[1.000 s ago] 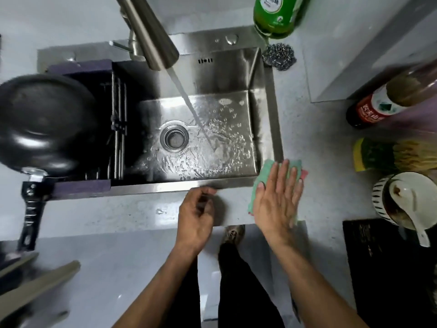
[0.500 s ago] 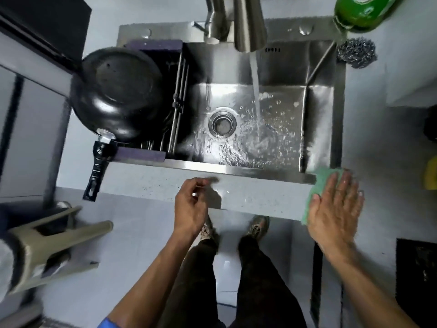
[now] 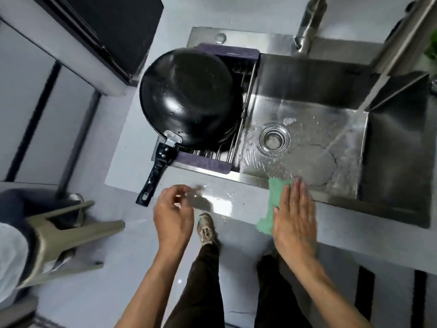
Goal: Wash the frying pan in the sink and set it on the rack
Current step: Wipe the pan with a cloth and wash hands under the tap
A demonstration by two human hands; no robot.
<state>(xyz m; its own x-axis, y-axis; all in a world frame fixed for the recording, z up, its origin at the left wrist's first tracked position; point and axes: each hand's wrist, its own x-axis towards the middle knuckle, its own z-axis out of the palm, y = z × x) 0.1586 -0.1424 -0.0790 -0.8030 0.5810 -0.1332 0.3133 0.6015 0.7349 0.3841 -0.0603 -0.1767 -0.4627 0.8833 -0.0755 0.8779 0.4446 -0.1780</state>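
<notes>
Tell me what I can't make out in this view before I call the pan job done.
- Pan inside: it lies bottom-up on the rack, so its cooking face is hidden.
- Rack wires: mostly covered by the pan.
- Tap top: cut off by the upper edge.
- Cloth: partly under the flat right hand.
- Left hand fingertips: motion-blurred.

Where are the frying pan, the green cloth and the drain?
frying pan (image 3: 189, 95): head view, on its upturned black underside.
green cloth (image 3: 276, 188): head view, on the part showing beside the fingers.
drain (image 3: 274, 139): head view, on its strainer.
</notes>
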